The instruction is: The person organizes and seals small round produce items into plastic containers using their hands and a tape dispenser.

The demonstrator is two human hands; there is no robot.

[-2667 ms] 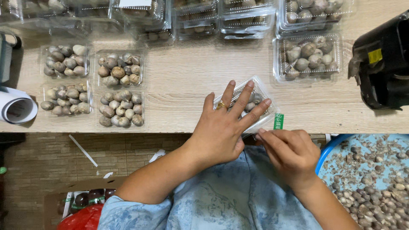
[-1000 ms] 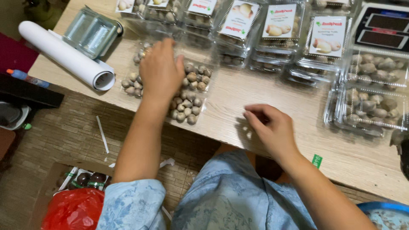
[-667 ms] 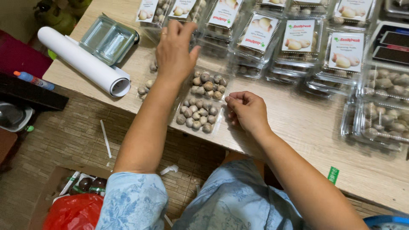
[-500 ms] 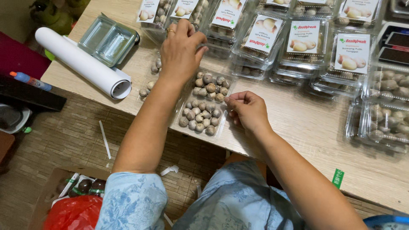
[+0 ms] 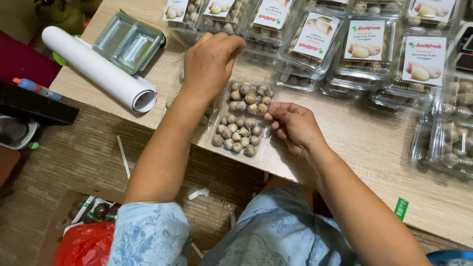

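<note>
Head view showed us a clear plastic clamshell tray (image 5: 240, 123), thin and glossy, filled with small round bulbs (image 5: 236, 134), pale tan to grey-brown with dry, papery skins. It lay near the front edge of the wooden table (image 5: 364, 148), directly between our two hands. Our left hand (image 5: 209, 61) arched over the far end of the tray, fingers curled downward and drawn loosely together at its rim, wrist bent. Our right hand (image 5: 293, 125) rested at the tray's right edge, thumb and forefinger pinched together against the plastic; whether anything was held between them we could not tell. Behind stood rows of closed, labelled clamshell packs (image 5: 364, 44). A roll of white paper (image 5: 98, 69) and an empty greenish plastic tray (image 5: 128, 42) sat to the left on the pale, grained tabletop, above a brown brick-patterned floor (image 5: 74, 162).
</note>
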